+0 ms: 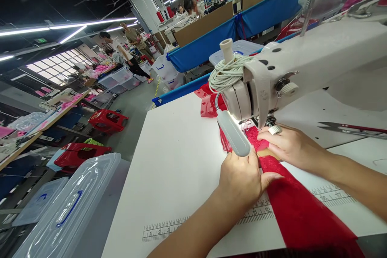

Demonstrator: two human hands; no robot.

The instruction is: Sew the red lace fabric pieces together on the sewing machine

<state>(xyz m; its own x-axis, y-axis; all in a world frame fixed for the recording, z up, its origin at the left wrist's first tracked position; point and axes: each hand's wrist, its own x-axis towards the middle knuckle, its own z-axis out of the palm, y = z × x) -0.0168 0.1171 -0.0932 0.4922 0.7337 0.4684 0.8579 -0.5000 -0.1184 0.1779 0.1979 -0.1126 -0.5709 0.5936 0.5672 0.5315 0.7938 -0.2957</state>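
A strip of red fabric (302,205) runs from the needle area of a white sewing machine (320,56) down over the table's front edge. Its upper part looks like red lace (253,134), under the machine's head. My left hand (240,175) is closed on the fabric's left edge, thumb across it; its fingertips are partly hidden. Right beside the presser foot, my right hand (286,145) pinches the fabric, fingers bent and close together. A grey lamp (234,133) on a bendy neck covers part of the view between my left hand and the needle.
Scissors (353,128) lie on the machine bed at right. A printed ruler (163,230) runs along the white table (169,161). More red pieces (210,105) lie behind the lamp. Lidded plastic boxes (81,193) and red stools (107,121) stand left; people work beyond.
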